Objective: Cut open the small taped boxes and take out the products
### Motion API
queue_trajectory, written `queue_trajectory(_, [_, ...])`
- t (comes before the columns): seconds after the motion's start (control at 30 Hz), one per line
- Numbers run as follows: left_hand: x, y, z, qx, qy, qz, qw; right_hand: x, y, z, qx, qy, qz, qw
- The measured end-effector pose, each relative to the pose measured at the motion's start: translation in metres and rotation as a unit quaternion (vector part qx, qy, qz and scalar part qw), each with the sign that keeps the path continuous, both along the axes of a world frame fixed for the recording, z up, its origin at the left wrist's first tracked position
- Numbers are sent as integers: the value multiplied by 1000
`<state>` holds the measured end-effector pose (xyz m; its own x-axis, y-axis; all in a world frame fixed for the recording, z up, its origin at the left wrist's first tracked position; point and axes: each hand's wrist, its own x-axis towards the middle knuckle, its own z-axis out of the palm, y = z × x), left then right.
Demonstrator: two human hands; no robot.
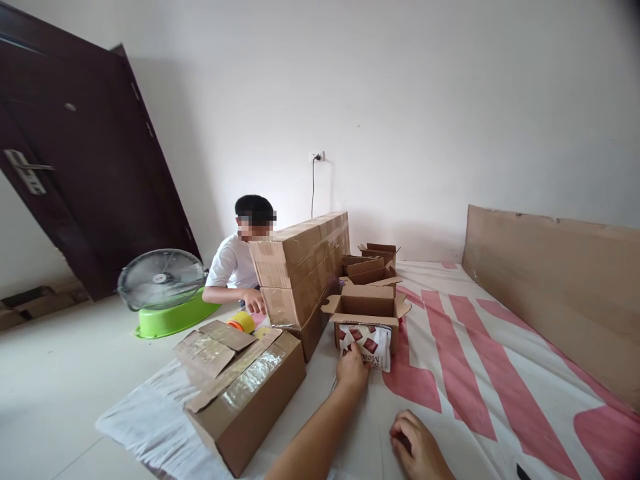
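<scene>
My left hand (353,368) grips the lower left part of a white printed food pouch (381,343), which shows pictures of dark red pieces. The pouch is upright in front of an open cardboard box (367,307), covering part of its near side. That box has its flaps spread and its inside faces me. Lower right, my right hand (417,445) hovers over or rests on the sheet, fingers curled in loosely, with nothing visible in them. Behind the near box stand more open boxes (373,272) in a row.
Taped cartons (300,267) form a stacked wall on the left. A taped box (250,393) lies nearer. Beyond sits another person (227,267), a hand near a yellow tape roll (241,321). A fan (163,279), green tub (175,320) and cardboard panel (545,287) flank the sheet (460,387).
</scene>
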<state>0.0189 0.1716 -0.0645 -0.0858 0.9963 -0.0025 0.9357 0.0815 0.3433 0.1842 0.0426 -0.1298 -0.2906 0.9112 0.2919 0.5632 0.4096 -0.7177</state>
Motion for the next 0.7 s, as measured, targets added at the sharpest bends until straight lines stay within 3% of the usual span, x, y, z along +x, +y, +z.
queue_trajectory(0.27, [10,13,2,6,-23,-1,1000,-1,1,-1,10,18,1,1000])
queue_trajectory(0.47, [4,-6,-6,48,-76,-14,996,-1,1,-6,35,25,-3,999])
queue_trajectory(0.57, [-9,-11,-7,65,-122,14,990,2,0,-8,41,48,-12,998])
queue_trajectory(0.63, [-21,-12,-7,73,-151,54,984,9,3,2,61,62,-50,995])
queue_trajectory(0.7, [-31,-17,-8,69,-180,76,978,20,13,27,110,62,-107,986])
